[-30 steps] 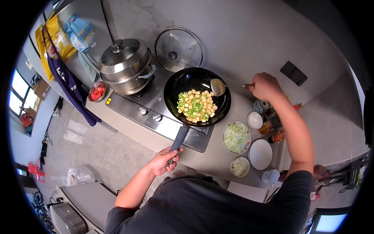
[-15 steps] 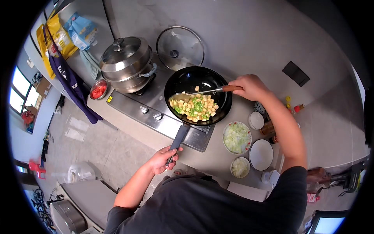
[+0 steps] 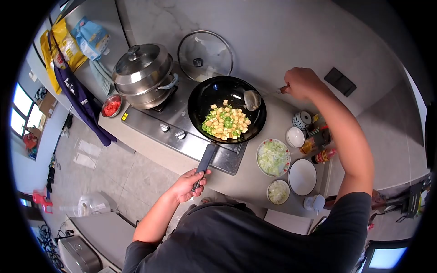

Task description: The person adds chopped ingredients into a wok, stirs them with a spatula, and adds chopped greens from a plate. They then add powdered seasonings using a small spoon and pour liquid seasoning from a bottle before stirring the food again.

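Observation:
My left hand point(image 3: 186, 184) is closed around the grey handle point(image 3: 207, 158) of a black wok point(image 3: 227, 84) on the stove. Inside the wok lie browned tofu cubes point(image 3: 226, 122) mixed with chopped green pieces, heaped toward the near side. My right hand point(image 3: 302, 83) grips the wooden handle of a metal spatula point(image 3: 251, 100), beyond the wok's right rim. The spatula's head hangs over the right inner wall of the wok, apart from the tofu. I cannot tell whether it touches the wall.
A lidded steel steamer point(image 3: 143, 75) occupies the left burner, beside a bowl of chopped red pieces point(image 3: 111, 106). A glass lid point(image 3: 205, 54) leans on the wall. At right are chopped cabbage point(image 3: 273, 157), chopped white pieces point(image 3: 278, 192), a white bowl point(image 3: 302, 177) and sauce bottles point(image 3: 323, 155).
My right hand has lifted the spatula out of the tofu and moved it right and away from me. My left hand keeps its hold on the wok handle.

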A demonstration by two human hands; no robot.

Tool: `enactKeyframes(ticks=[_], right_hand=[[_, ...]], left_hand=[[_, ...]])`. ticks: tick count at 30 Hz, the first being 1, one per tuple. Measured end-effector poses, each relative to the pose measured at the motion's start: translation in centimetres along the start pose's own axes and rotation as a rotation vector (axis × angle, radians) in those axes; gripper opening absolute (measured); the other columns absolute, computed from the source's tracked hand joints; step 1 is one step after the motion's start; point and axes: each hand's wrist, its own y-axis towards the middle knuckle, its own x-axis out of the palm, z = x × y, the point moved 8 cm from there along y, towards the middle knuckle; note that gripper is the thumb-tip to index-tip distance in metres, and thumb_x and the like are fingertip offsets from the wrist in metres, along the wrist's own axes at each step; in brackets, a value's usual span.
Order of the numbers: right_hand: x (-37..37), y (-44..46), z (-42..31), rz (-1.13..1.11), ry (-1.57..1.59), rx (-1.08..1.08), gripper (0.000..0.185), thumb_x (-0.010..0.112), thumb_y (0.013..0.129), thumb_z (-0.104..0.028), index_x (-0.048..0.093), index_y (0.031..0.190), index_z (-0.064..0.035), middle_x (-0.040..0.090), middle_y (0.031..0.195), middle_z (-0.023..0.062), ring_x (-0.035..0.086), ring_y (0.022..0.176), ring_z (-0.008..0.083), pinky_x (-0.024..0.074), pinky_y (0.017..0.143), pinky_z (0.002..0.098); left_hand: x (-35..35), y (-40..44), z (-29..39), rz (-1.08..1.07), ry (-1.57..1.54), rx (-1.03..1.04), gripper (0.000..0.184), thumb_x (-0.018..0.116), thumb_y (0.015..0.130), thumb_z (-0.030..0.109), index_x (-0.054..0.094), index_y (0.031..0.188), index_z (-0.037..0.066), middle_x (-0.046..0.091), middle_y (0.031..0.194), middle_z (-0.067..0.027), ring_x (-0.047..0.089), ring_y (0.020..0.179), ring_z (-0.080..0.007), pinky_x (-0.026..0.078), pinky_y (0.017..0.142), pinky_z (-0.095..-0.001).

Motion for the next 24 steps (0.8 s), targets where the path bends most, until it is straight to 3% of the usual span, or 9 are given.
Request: enactKeyframes(ticks=[4,7,10,13,16,18,19,22,24], right_hand=[[0.7,1.1,0.7,-0.434,0.04,0.045,0.028,0.072,0.079,-0.029,0.069,0.076,-0.0015,0.066,0.067,0.0112,0.064,0.063,0.0262,0.0504,0.057,0.0402],[2.7,1.3,1.9,-0.644,0.162,0.11,0.026,0.07,0.08,-0.029,0.07,0.08,-0.0029,0.064,0.064,0.0076,0.056,0.048,0.016,0.0446,0.046,0.0338],[6.2,0.9,2.1,-0.862,0.38,0.125,0.024,0.067,0.084,-0.028,0.071,0.086,-0.0041,0.063,0.063,0.0041,0.052,0.047,0.011,0.041,0.043,0.0295],[8.0,-0.5,-0.7,-0.851,0.667,-0.036,0.029,0.06,0.09,-0.031,0.069,0.083,-0.0046,0.06,0.06,0.0039,0.05,0.047,0.0104,0.0379,0.041,0.0291],[11.2,-1.4,-4.2,-0.67,0.928,-0.003,0.021,0.059,0.091,-0.022,0.067,0.093,-0.0035,0.055,0.059,0.0003,0.044,0.044,0.0066,0.0348,0.039,0.0253],[14.5,-2.3,-7.0,-0.576,1.102,0.11,0.021,0.056,0.093,-0.022,0.064,0.086,-0.0042,0.055,0.06,0.0,0.042,0.044,0.0073,0.0338,0.04,0.0257],[14.9,-3.0,-8.3,-0.464,1.152,0.144,0.021,0.057,0.095,-0.024,0.063,0.091,-0.0045,0.056,0.062,0.0003,0.041,0.043,0.0063,0.0323,0.039,0.0235],[17.9,-5.7,-9.6,-0.561,1.675,0.431,0.031,0.053,0.097,-0.031,0.062,0.099,-0.0021,0.053,0.063,0.002,0.037,0.043,0.0063,0.0257,0.038,0.0231],[19.6,-7.1,-10.0,-0.653,1.983,0.455,0.033,0.048,0.099,-0.031,0.06,0.105,-0.0008,0.05,0.062,0.0013,0.034,0.042,0.006,0.0248,0.038,0.0221]], left_hand=[[0.1,0.0,0.0,-0.014,-0.019,0.002,0.027,0.047,0.101,0.024,0.052,0.123,0.008,0.051,0.077,0.0001,0.046,0.051,-0.0085,0.034,0.042,-0.0197],[0.0,0.1,-0.1,-0.032,-0.021,0.001,0.026,0.048,0.101,0.023,0.051,0.122,0.009,0.05,0.078,0.0008,0.045,0.052,-0.0088,0.035,0.042,-0.0216],[0.1,0.0,0.0,-0.035,-0.025,0.006,0.026,0.048,0.101,0.023,0.051,0.122,0.009,0.05,0.078,0.0008,0.045,0.052,-0.0087,0.035,0.042,-0.0216],[0.3,0.0,0.1,-0.029,-0.021,-0.006,0.025,0.049,0.101,0.023,0.051,0.121,0.009,0.05,0.078,0.0007,0.045,0.052,-0.0088,0.035,0.042,-0.0216],[0.2,0.0,0.1,-0.034,-0.028,-0.006,0.025,0.049,0.101,0.023,0.051,0.122,0.009,0.05,0.078,0.0007,0.045,0.052,-0.0089,0.034,0.042,-0.0217],[0.1,0.2,0.0,-0.032,-0.023,0.001,0.025,0.049,0.101,0.023,0.051,0.122,0.009,0.05,0.078,0.0006,0.045,0.052,-0.0089,0.034,0.042,-0.0217],[0.0,0.2,-0.1,-0.03,-0.02,0.001,0.025,0.049,0.101,0.023,0.051,0.122,0.009,0.05,0.078,0.0005,0.045,0.052,-0.0088,0.034,0.042,-0.0217],[0.1,0.1,0.0,-0.026,-0.011,-0.004,0.026,0.048,0.101,0.023,0.05,0.122,0.009,0.05,0.079,0.0004,0.044,0.052,-0.0087,0.035,0.042,-0.0217],[0.1,0.1,0.0,-0.024,-0.005,-0.008,0.025,0.047,0.101,0.023,0.05,0.122,0.009,0.049,0.079,0.0003,0.044,0.052,-0.0088,0.034,0.042,-0.0216]])
